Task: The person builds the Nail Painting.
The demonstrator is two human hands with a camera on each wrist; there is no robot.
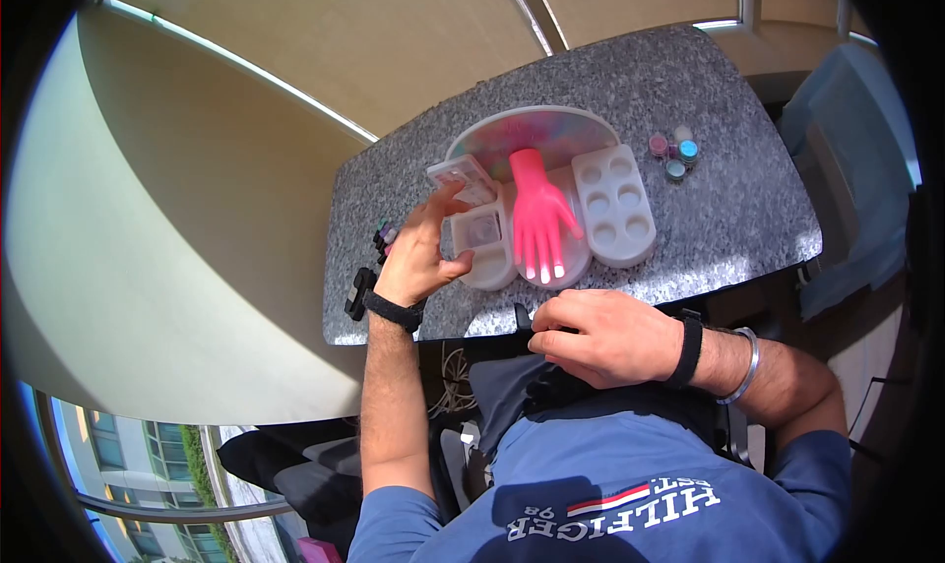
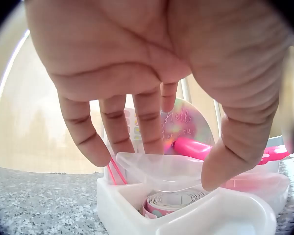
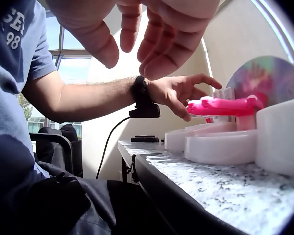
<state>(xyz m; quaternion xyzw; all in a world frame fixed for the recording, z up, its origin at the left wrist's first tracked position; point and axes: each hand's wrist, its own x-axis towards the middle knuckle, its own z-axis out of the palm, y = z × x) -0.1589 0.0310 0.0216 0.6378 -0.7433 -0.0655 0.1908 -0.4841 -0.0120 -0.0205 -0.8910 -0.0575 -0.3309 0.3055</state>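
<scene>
White tray (image 1: 489, 270) lies just below and right of left fingers (image 2: 148, 115), loosely spread, no grip; upright card (image 1: 476, 172) at their tips, contact unclear. Right fingers (image 3: 169, 61), bent, empty, farther off.

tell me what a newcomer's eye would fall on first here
Probably the hot-pink model hand in the middle of the white tray, its white-tipped nails pointing toward the person. Next might come the shimmering rounded panel rising behind it, then the person's left hand at the tray's left compartments. A cluster of small jars adds color on the table, right of the tray.
</scene>
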